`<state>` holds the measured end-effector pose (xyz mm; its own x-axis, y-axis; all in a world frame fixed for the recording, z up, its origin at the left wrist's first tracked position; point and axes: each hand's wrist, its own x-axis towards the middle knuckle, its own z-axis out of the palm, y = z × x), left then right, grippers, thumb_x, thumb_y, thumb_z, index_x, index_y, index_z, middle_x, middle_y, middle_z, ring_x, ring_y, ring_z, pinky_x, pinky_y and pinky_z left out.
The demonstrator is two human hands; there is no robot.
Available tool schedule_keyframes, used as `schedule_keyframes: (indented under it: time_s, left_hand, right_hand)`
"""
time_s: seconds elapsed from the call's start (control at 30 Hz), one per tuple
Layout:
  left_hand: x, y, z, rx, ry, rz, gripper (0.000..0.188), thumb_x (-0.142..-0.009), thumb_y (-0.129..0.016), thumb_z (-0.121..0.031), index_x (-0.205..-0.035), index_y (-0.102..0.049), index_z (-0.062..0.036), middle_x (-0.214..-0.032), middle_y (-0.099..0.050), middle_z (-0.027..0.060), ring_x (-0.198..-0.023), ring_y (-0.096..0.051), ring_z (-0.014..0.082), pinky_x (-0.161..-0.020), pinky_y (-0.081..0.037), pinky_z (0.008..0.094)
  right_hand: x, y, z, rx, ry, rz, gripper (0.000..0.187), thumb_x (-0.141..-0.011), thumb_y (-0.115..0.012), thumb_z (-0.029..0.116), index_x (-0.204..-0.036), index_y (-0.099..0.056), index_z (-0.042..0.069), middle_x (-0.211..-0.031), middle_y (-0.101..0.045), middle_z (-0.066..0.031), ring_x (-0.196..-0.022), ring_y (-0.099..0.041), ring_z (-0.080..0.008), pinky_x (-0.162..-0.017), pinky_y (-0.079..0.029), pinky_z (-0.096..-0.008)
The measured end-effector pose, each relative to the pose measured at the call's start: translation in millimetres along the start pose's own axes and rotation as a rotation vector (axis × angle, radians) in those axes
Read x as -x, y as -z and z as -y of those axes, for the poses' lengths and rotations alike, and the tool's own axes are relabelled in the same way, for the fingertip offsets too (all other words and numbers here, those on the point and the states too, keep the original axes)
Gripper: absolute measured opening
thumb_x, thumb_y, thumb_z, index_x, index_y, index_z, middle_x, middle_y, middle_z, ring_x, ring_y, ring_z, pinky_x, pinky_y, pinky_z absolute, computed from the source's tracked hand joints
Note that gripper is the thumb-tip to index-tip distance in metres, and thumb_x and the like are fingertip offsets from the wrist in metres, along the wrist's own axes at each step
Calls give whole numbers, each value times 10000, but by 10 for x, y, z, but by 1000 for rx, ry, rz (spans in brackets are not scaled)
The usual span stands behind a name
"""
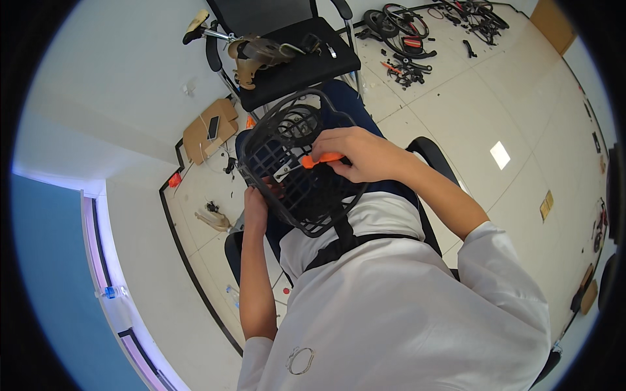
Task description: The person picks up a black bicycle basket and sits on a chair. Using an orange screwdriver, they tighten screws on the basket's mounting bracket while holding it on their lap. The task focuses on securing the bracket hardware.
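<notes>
A black plastic lattice basket (287,218) rests tilted on my lap, its open side toward me. My right hand (365,153) is closed around the orange handle of a screwdriver (308,161), over the inside of the basket. The shaft points left, to a small silver metal bracket (282,172) at the lattice; whether the tip touches a screw is too small to tell. My left hand (256,205) grips the basket's left side, with its fingers partly hidden behind the lattice. A dark coiled or round part (300,124) shows through the far end of the basket.
Ahead stands a black chair (306,49) bearing a brown part with a metal post. Bicycle wheels (404,23) and loose black parts (409,73) lie on the far right floor. Cardboard (195,140) with a phone (213,128) lies by the left wall.
</notes>
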<state>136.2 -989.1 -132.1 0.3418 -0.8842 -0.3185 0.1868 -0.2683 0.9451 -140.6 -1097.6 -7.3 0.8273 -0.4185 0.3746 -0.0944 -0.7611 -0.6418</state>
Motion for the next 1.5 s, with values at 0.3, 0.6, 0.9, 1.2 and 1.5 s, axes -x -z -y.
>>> schedule_keyframes:
  time_s: [0.3, 0.6, 0.9, 1.2, 1.5]
  left_hand:
    - [19, -32, -20, -12, -8, -7, 364, -879, -461, -148, -1132, -575, 90, -941, -682, 201, -824, -672, 257, -800, -555, 360]
    - [47, -54, -81, -24, -30, 10, 326, -872, -488, -129, -1108, -578, 78, -930, -687, 192, -824, -672, 251, -780, -550, 348]
    - [15, -15, -51, -29, -51, 27, 317, -874, -515, -139, -1098, -585, 74, -933, -692, 201, -816, -674, 244, -774, -549, 351]
    - [22, -12, -38, -66, -47, -23, 344, -907, -511, -175, -1119, -608, 79, -906, -690, 179, -807, -672, 231, -773, -553, 346]
    - [40, -40, -78, -51, -42, -18, 347, -905, -537, -185, -1128, -609, 72, -878, -685, 151, -783, -662, 213, -756, -539, 325]
  right_hand:
    - [1, 44, 13, -35, -28, -14, 297, -706, -644, -45, -1000, -630, -8, -980, -634, -148, -914, -634, -353, -783, -519, -392]
    - [10, 82, -60, -6, -58, -46, 291, -695, -650, -33, -984, -629, -15, -950, -634, -163, -880, -637, -359, -756, -517, -398]
    - [10, 105, -56, -37, -75, -84, 272, -696, -664, -4, -966, -640, -15, -914, -644, -158, -844, -644, -347, -739, -521, -383]
    - [8, 91, -45, -75, -64, -105, 256, -701, -667, 6, -954, -643, -18, -907, -654, -155, -823, -651, -331, -724, -524, -373]
    - [5, -3, -81, -102, -61, -131, 247, -715, -658, -1, -961, -643, -19, -904, -658, -147, -774, -654, -293, -704, -528, -351]
